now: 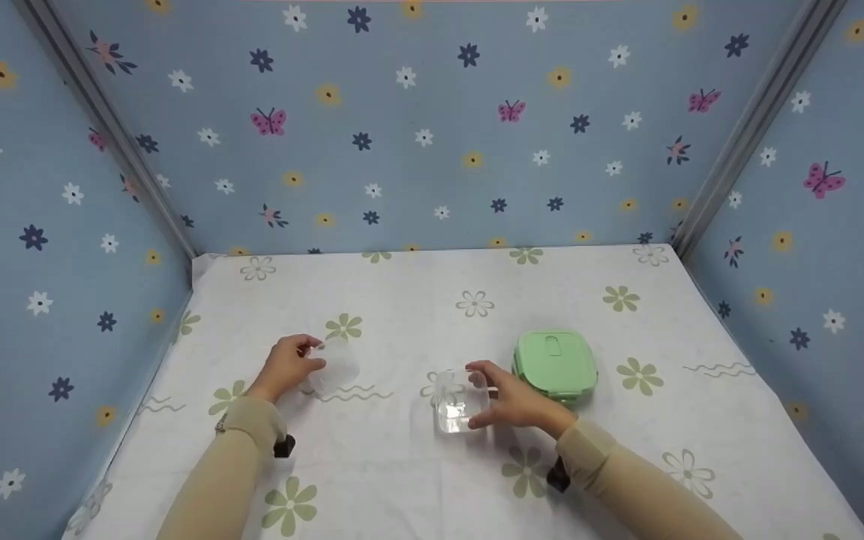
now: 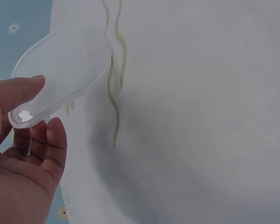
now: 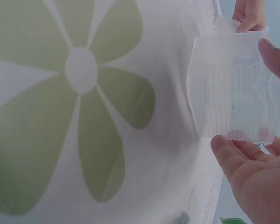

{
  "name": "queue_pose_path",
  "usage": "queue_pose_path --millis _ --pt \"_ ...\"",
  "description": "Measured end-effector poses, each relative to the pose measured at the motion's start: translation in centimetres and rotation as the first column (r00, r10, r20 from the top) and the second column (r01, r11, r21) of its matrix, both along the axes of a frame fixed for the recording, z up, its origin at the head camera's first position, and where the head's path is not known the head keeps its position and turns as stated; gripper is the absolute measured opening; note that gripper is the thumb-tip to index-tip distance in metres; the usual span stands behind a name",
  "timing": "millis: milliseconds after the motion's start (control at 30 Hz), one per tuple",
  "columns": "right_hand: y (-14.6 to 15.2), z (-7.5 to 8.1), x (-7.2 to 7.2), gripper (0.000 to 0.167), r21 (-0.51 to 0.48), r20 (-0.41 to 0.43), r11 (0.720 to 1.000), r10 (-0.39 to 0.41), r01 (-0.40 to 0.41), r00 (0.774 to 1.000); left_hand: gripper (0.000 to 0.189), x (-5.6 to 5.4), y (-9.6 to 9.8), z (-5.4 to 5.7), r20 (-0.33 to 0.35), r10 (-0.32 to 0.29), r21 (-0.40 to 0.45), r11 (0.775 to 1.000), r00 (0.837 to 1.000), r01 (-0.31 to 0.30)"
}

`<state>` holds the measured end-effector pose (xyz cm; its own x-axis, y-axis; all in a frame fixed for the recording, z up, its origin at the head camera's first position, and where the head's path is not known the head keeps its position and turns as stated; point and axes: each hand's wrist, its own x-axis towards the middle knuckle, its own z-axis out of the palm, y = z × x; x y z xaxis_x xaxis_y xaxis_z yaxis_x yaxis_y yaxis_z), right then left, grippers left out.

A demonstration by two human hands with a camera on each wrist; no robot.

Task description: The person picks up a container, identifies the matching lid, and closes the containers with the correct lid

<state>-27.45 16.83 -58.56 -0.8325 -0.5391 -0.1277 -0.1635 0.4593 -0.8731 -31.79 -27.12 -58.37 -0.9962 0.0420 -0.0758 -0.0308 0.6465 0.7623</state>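
Note:
A thin translucent plastic lid [image 2: 67,58] is pinched at one end between the thumb and fingers of my left hand [image 1: 286,369], thumb on top. In the head view that lid [image 1: 338,367] is tilted, over the left part of the cloth. My right hand [image 1: 511,401] grips a small clear plastic container [image 1: 453,405] near the middle of the table, thumb on one side and fingers on the opposite side. Fine vertical ribs show on the wall of the container [image 3: 219,88] in the right wrist view.
Just beyond my right hand sits a green lidded lunch box [image 1: 556,364] with side clips. A white cloth [image 1: 402,480] with green flowers covers the table. Blue patterned panels [image 1: 417,172] enclose it at the back and on both sides.

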Motion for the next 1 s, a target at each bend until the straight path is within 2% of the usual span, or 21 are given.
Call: queue_pose_path --millis 267,633,1000 --pt "-0.1 0.0 -0.1 0.098 -0.01 -0.001 1.0 0.009 -0.009 1.0 0.023 0.5 1.2 0.3 -0.014 -0.034 0.044 0.998 0.999 0.035" --pt "-0.2 0.0 -0.1 0.098 -0.012 0.002 1.0 0.005 -0.005 1.0 0.01 0.9 2.5 0.0 -0.06 -0.06 0.074 0.995 0.996 0.064" --pt "-0.1 0.0 0.0 0.098 -0.008 0.0 1.0 -0.002 0.002 1.0 0.008 1.3 3.5 0.1 -0.113 -0.051 0.081 0.995 0.992 0.06"
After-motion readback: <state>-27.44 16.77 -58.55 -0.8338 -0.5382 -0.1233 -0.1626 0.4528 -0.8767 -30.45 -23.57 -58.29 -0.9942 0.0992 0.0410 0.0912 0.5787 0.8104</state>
